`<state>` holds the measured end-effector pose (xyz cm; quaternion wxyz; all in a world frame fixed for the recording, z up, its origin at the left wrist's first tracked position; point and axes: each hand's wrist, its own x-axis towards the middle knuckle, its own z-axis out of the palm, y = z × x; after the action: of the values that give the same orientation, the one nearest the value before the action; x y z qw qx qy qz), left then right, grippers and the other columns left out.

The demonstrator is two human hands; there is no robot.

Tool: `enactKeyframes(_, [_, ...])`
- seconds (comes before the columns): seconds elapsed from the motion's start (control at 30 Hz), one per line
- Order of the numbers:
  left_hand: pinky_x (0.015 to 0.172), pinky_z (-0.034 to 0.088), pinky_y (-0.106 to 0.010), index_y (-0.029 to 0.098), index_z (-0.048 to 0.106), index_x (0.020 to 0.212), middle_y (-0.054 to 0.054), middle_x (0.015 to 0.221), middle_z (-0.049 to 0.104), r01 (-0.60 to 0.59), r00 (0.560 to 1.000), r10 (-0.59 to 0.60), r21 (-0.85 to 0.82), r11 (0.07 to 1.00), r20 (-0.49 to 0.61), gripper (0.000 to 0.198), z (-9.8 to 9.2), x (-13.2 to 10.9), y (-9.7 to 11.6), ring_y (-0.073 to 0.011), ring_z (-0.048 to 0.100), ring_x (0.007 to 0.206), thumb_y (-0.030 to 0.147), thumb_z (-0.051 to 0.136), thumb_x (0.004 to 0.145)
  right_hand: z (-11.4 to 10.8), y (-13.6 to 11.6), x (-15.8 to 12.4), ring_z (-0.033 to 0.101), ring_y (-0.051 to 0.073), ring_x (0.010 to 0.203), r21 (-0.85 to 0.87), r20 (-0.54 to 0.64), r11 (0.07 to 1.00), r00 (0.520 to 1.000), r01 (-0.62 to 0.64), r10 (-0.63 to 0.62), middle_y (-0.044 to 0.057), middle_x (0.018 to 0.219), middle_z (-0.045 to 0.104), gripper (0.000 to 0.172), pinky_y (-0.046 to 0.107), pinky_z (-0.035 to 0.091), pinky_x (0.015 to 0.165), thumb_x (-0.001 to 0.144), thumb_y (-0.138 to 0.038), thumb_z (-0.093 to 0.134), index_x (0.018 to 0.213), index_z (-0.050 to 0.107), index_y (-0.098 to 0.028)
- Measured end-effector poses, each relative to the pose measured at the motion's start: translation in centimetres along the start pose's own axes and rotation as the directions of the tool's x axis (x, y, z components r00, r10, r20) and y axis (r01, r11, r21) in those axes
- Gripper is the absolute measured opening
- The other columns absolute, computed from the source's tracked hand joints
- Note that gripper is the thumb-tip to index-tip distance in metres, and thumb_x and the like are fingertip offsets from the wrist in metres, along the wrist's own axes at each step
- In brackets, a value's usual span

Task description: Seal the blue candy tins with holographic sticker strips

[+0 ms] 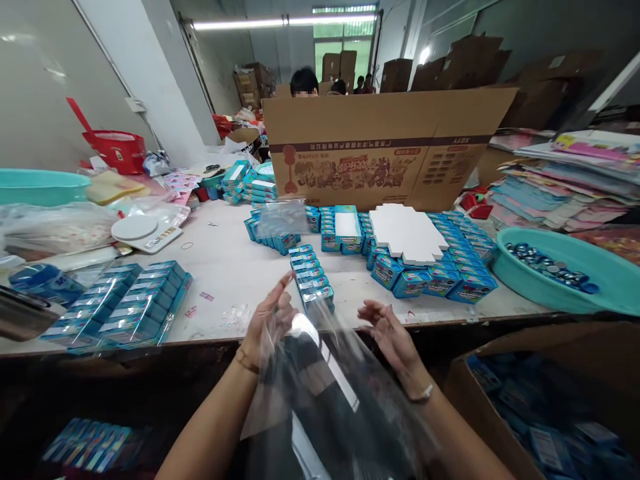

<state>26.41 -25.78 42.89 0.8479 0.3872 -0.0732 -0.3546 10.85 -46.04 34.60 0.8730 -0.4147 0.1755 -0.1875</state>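
Note:
My left hand and my right hand are raised at the near table edge with a clear plastic bag hanging between them. The left fingers pinch the bag's upper edge. The right hand is cupped against the bag's other side, fingers bent. Just beyond the hands a short row of small blue boxes lies on the table.
Many more blue boxes and a white cardboard stack cover the middle. A wrapped pack lies left, a teal basin right, a big carton behind. A person's head shows beyond it. A carton of boxes stands lower right.

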Motion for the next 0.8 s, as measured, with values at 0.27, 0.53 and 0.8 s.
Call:
enactKeyframes(0.27, [0.038, 0.032, -0.016, 0.018, 0.074, 0.097, 0.008, 0.048, 0.042, 0.192, 0.978, -0.185, -0.068, 0.979, 0.094, 0.016, 0.3, -0.5, -7.0, -0.0037, 0.031, 0.036, 0.029, 0.070, 0.086, 4.6, 2.5, 1.5, 0.057, 0.013, 0.063, -0.062, 0.352, 0.992, 0.927, -0.114, 0.129, -0.002, 0.062, 0.061, 0.039, 0.027, 0.047, 0.069, 0.077, -0.055, 0.079, 0.074, 0.066, -0.018])
enactKeyframes(0.53, [0.042, 0.032, -0.017, 0.013, 0.071, 0.076, 0.006, 0.052, 0.048, 0.052, 0.992, -0.045, 0.055, 0.997, -0.118, 0.039, -3.1, -2.4, -8.4, -0.0038, 0.038, 0.043, 0.044, 0.090, 0.061, 2.9, 3.5, 2.1, 0.014, 0.000, 0.036, 0.152, 0.167, 0.983, 0.983, -0.101, 0.075, -0.013, 0.053, 0.037, 0.044, 0.018, 0.031, 0.041, 0.070, -0.050, 0.085, 0.068, 0.054, -0.020])
enactKeyframes(0.8, [0.043, 0.029, -0.019, 0.017, 0.065, 0.072, 0.009, 0.048, 0.045, -0.172, 0.933, 0.245, 0.270, 0.948, -0.265, 0.045, -3.8, 3.3, -7.9, -0.0052, 0.036, 0.043, 0.052, 0.088, 0.055, 3.5, 2.5, 9.6, 0.044, 0.006, 0.045, -0.052, 0.160, 0.995, 0.983, -0.084, 0.091, -0.008, 0.056, 0.053, 0.043, 0.020, 0.037, 0.046, 0.060, -0.048, 0.091, 0.068, 0.059, -0.020])
